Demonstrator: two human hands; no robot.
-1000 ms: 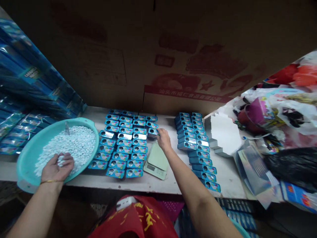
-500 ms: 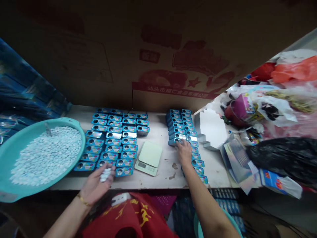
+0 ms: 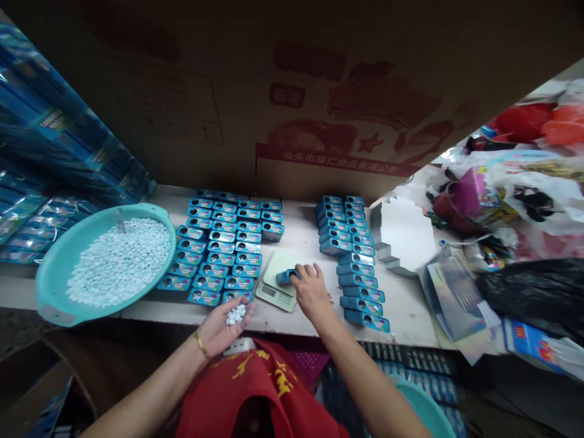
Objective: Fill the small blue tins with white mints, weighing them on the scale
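My left hand is cupped palm up at the table's front edge, with a small heap of white candies in it. My right hand grips one small blue tin by its right end, at the kitchen scale. Whether the tin rests on the scale or hangs just over it, I cannot tell. Left of the scale stand rows of blue tins with a round window in each top. Two more columns of blue tins stand to its right.
A turquoise basin of white candies, with a scoop in it, stands at the left. A large cardboard box walls off the back. White card trays and plastic bags lie to the right. Wrapped blue packs are stacked far left.
My right hand has taken a blue tin from the right columns and brought it left to the scale. My left hand has drawn back from the left rows, its candies now more exposed.
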